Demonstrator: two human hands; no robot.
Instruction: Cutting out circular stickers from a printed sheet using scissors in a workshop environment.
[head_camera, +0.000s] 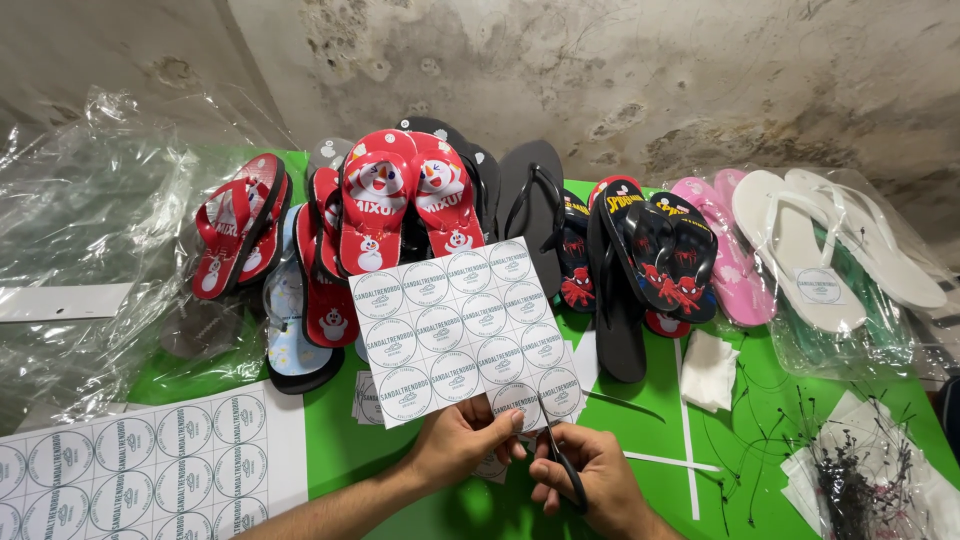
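Note:
My left hand (462, 440) pinches the bottom edge of a white sheet of round printed stickers (465, 325) and holds it up over the green table (400, 445). My right hand (590, 482) grips a pair of black-handled scissors (560, 455), their blades touching the sheet's lower right part. Behind the sheet stand red flip-flops with cartoon figures (395, 195).
A second sticker sheet (140, 460) lies at lower left beside crumpled clear plastic bags (90, 230). Black and dark cartoon flip-flops (640, 250), pink ones (725, 250) and white ones (820, 240) line the back. A heap of black tag ties (850, 470) sits at lower right.

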